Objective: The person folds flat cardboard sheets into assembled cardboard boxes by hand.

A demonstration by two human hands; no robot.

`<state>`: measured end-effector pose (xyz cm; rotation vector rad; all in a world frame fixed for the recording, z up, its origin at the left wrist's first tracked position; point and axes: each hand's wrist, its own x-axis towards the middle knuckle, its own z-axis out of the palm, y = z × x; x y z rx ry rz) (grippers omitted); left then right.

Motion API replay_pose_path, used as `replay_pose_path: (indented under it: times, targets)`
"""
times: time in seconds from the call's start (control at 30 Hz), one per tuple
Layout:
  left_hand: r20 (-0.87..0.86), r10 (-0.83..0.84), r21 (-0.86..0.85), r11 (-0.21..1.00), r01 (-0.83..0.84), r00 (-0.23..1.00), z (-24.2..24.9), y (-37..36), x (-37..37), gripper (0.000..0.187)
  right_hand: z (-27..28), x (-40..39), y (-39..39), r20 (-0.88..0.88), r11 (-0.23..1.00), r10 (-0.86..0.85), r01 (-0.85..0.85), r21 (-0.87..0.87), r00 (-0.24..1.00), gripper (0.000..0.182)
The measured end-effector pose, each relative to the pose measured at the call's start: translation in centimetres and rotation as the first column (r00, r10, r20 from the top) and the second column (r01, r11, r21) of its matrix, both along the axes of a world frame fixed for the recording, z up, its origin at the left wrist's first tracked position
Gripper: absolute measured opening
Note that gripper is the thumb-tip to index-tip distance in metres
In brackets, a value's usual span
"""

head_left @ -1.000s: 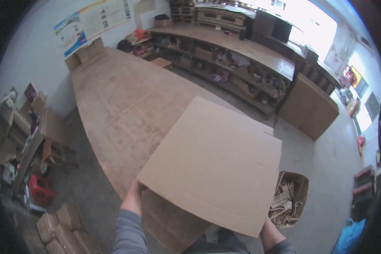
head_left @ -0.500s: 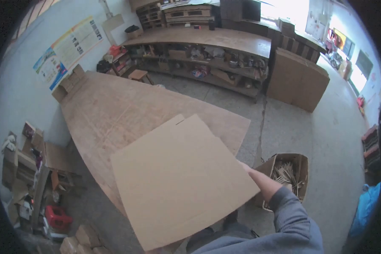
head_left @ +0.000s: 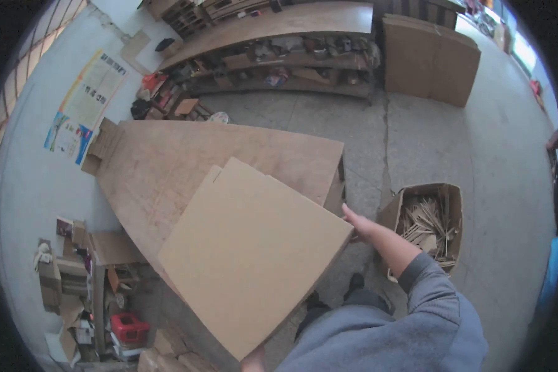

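Note:
A large flat cardboard piece (head_left: 254, 254), with a slotted flap at its far corner, lies over the near part of the wooden table (head_left: 161, 161). My right hand (head_left: 358, 224) is at the cardboard's right corner, its thumb along the edge and its other fingers mostly hidden beneath. At the near corner, low in the view, only a little of my left hand (head_left: 253, 361) shows; the cardboard hides its fingers.
A carton of cardboard scraps (head_left: 387, 217) stands on the floor to the right. Large folded cardboard (head_left: 431, 59) leans near a long shelved workbench (head_left: 279, 22). At lower left are a red crate (head_left: 129, 327) and a cluttered small stand (head_left: 115, 248).
The view has tilted down and turned. The cardboard has rotated, with its far corner now further left. My right hand's thumb shows more clearly, and part of my left hand has come into view.

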<state>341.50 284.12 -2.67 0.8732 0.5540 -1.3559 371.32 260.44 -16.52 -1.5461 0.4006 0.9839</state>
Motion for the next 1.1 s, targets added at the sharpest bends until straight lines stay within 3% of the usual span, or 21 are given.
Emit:
replay_pose_path:
  times: [0.07, 0.13, 0.27, 0.37, 0.4, 0.43, 0.47, 0.5, 0.53, 0.57, 0.6, 0.67, 0.7, 0.77, 0.87, 1.0, 1.07, 1.1]
  targets:
    - [-0.013, -0.07, 0.285, 0.956, 0.071, 0.997, 0.7, -1.0, 1.5, 0.051, 1.4, 0.0, 0.0, -0.01, 0.994, -0.083, 0.084, 0.076, 0.996, 0.078]
    - [-0.05, -0.154, 0.542, 0.826, 0.157, 0.987, 1.2, -1.9, 3.2, 0.055, 2.6, -0.3, -0.4, -0.033, 0.972, -0.183, 0.186, 0.147, 0.983, 0.073]
    - [-0.188, -0.276, 0.88, 0.378, 0.287, 0.942, 4.1, -3.9, -1.7, 0.063, 1.7, 3.5, 0.1, 0.029, 0.943, -0.307, 0.3, 0.146, 0.951, 0.093]
    - [-0.182, -0.004, 0.965, 0.192, 0.18, 0.983, -13.9, 6.5, -14.0, 0.088, -2.0, 4.7, 0.8, 0.041, 0.915, -0.398, 0.394, 0.084, 0.916, 0.089]
    - [0.073, 0.08, 0.937, 0.335, -0.095, 0.994, -12.1, 5.7, -11.2, 0.082, -3.3, 3.9, 0.8, 0.054, 0.908, -0.418, 0.413, 0.074, 0.907, 0.086]
    - [0.497, 0.36, 0.611, 0.501, -0.613, 0.79, -10.6, 4.7, -8.3, 0.071, -4.5, 3.1, 0.7, 0.096, 0.899, -0.437, 0.434, 0.058, 0.894, 0.078]
    - [0.648, 0.668, 0.045, 0.445, -0.894, 0.365, -9.2, 3.7, -5.3, 0.061, -5.7, 2.4, 0.7, 0.14, 0.889, -0.458, 0.457, 0.042, 0.878, 0.072]
    - [0.696, 0.638, 0.162, 0.307, -0.938, 0.329, -9.0, 6.9, -5.8, 0.062, -7.5, -0.3, 1.3, 0.135, 0.879, -0.474, 0.477, 0.012, 0.87, 0.071]
    - [0.798, 0.544, 0.329, -0.035, -0.944, 0.258, -8.6, 10.3, -6.1, 0.065, -9.3, -3.1, 2.0, 0.13, 0.869, -0.484, 0.493, -0.044, 0.865, 0.07]
    - [0.884, 0.405, 0.397, -0.388, -0.831, 0.233, -8.3, 13.7, -6.3, 0.069, -11.1, -6.2, 2.8, 0.124, 0.856, -0.494, 0.506, -0.104, 0.861, 0.071]
    - [0.918, 0.294, 0.366, -0.378, -0.85, 0.265, -6.0, 15.0, -4.0, 0.061, -11.0, -9.9, 4.3, 0.078, 0.856, -0.503, 0.508, -0.099, 0.861, 0.07]
    - [0.957, -0.147, 0.188, -0.349, -0.918, 0.251, -2.4, 16.7, 0.6, 0.036, -10.7, -16.7, 7.5, -0.06, 0.892, -0.452, 0.45, -0.044, 0.89, 0.067]
    - [0.953, -0.215, 0.163, -0.225, -0.961, 0.212, -2.9, 18.3, 2.9, 0.037, -9.9, -17.9, 8.2, -0.119, 0.874, -0.483, 0.487, -0.002, 0.867, 0.068]
    - [0.898, -0.437, 0.07, 0.255, -0.964, -0.05, -3.4, 21.1, 7.3, 0.041, -7.9, -19.9, 10.1, -0.358, 0.774, -0.513, 0.6, 0.2, 0.78, 0.082]
    - [0.787, -0.594, 0.195, 0.5, -0.844, -0.17, -4.7, 17.9, 14.8, 0.044, -5.3, -20.2, 11.6, -0.324, 0.739, -0.611, 0.667, 0.093, 0.722, 0.062]
    - [0.728, -0.65, 0.321, 0.605, -0.729, -0.219, -7.3, 15.3, 24.1, 0.065, 0.2, -20.4, 10.3, -0.261, 0.841, -0.475, 0.521, 0.148, 0.841, 0.091]
    - [0.647, -0.76, 0.457, 0.459, -0.762, -0.07, -9.1, 14.7, 28.1, 0.075, 1.6, -20.5, 10.5, -0.202, 0.856, -0.496, 0.515, 0.052, 0.845, 0.092]
    - [0.632, -0.77, 0.461, 0.464, -0.757, -0.087, -10.6, 14.3, 28.8, 0.074, 1.0, -20.5, 10.6, -0.193, 0.855, -0.504, 0.518, 0.026, 0.842, 0.093]
